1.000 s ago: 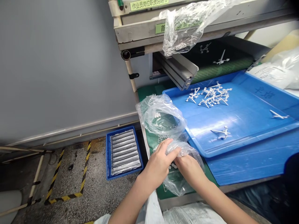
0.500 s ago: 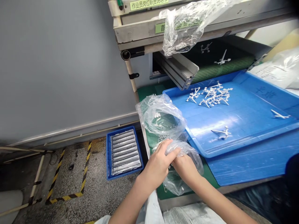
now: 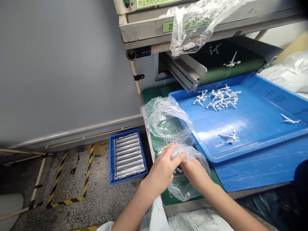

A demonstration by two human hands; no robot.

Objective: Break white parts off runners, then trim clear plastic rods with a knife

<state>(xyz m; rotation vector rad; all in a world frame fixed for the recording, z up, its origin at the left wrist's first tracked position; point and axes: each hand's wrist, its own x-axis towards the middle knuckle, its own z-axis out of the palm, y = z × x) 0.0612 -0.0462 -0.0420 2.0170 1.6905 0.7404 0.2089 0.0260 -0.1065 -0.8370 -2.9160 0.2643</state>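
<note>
The right hand (image 3: 193, 170) has slid a bit to the right, and tiny white bits (image 3: 178, 170) peek out beside it. The left hand (image 3: 163, 168) pinches a clear bag (image 3: 184, 191), thin, shiny and crinkly, on the green mat (image 3: 168, 199) near the blue tray (image 3: 260, 118). The right one's fingers are hidden, so I can't tell how they're held. One green label (image 3: 154, 3) says 作业员岗位职责; a lower label (image 3: 167, 27) starts with 首.
</note>
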